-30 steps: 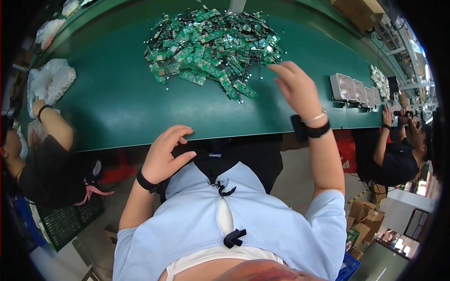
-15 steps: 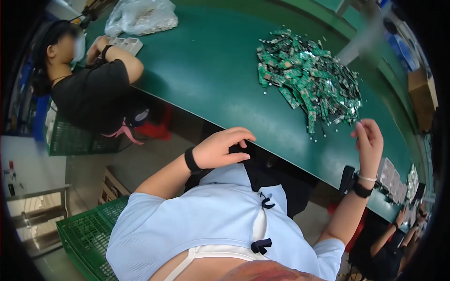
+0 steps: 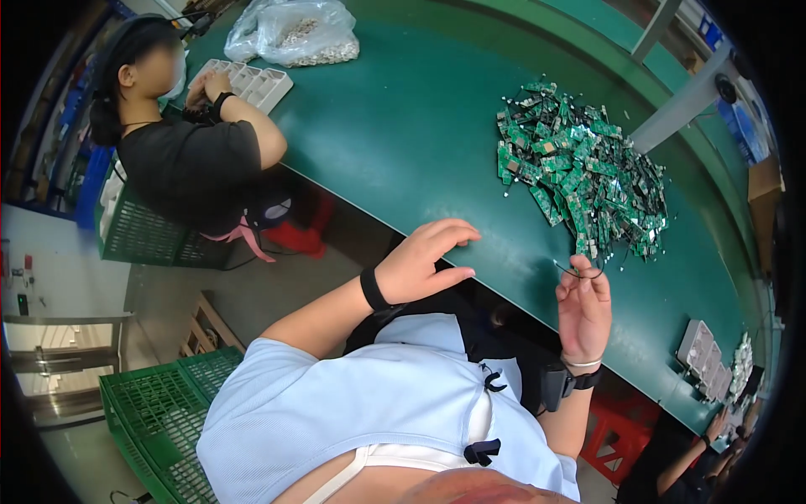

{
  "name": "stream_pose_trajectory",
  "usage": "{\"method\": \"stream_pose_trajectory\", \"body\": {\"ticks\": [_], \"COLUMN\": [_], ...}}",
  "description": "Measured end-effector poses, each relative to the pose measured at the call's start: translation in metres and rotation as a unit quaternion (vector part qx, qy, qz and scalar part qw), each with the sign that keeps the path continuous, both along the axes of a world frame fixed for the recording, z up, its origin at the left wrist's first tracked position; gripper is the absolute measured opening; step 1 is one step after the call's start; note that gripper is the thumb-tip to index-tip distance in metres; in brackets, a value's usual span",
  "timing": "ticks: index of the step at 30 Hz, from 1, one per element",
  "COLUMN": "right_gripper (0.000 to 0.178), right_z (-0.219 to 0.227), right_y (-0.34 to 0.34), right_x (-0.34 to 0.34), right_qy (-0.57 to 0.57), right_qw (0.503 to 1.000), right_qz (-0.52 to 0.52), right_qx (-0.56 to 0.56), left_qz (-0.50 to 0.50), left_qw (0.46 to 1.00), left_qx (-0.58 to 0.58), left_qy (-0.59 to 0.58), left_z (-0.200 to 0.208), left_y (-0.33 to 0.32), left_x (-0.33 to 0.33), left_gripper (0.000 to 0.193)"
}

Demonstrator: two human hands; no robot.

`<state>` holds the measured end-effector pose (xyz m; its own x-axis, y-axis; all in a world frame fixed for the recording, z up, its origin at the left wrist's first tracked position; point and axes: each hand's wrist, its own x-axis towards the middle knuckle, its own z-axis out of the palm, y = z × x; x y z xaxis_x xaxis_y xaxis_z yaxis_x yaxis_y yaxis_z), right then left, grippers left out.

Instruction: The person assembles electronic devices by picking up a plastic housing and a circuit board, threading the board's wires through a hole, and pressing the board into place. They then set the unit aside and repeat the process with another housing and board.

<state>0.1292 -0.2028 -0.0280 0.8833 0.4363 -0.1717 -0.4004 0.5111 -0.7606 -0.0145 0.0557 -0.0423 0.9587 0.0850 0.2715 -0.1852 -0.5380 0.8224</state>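
A large heap of small green circuit boards (image 3: 571, 164) with dark wires among them lies on the green table. Near the heap's front edge, my right hand (image 3: 583, 315) is raised with its fingertips pinched on a thin black wire (image 3: 599, 268). Whether a board hangs on that wire is hidden by the fingers. My left hand (image 3: 428, 262) hovers at the table's edge, thumb and fingers apart and slightly bent, with nothing in it.
On the green table (image 3: 403, 126), a clear plastic bag (image 3: 294, 34) of small pale parts stands far left, beside a white compartment tray (image 3: 252, 82) where a co-worker (image 3: 189, 155) sits. More trays (image 3: 703, 357) lie at right. A grey post (image 3: 684, 105) rises behind the heap.
My right hand has moved left and nearer, and a black wire now shows in its fingertips. My left hand stays open at the edge. The whole view has shifted slightly.
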Motion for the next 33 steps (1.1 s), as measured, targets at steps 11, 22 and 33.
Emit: {"method": "stream_pose_trajectory", "body": {"ticks": [11, 22, 33], "right_gripper": [0.013, 0.008, 0.008], "right_z": [-0.045, -0.044, -0.043], "right_y": [0.012, 0.016, 0.016], "right_x": [-0.003, -0.012, -0.015], "right_qy": [-0.083, -0.291, -0.276], "right_qw": [0.993, 0.928, 0.93], "right_qz": [0.014, 0.047, 0.05], "right_qx": [-0.085, -0.229, -0.239], "left_qz": [0.117, 0.113, 0.164], "left_qw": [0.982, 0.973, 0.974], "left_qx": [0.15, 0.199, 0.154], "left_qy": [-0.008, 0.035, 0.007], "left_z": [0.007, 0.007, -0.009], "left_y": [0.033, 0.052, 0.051], "left_x": [-0.008, -0.002, 0.008], "left_gripper": [0.05, 0.052, 0.058]}}
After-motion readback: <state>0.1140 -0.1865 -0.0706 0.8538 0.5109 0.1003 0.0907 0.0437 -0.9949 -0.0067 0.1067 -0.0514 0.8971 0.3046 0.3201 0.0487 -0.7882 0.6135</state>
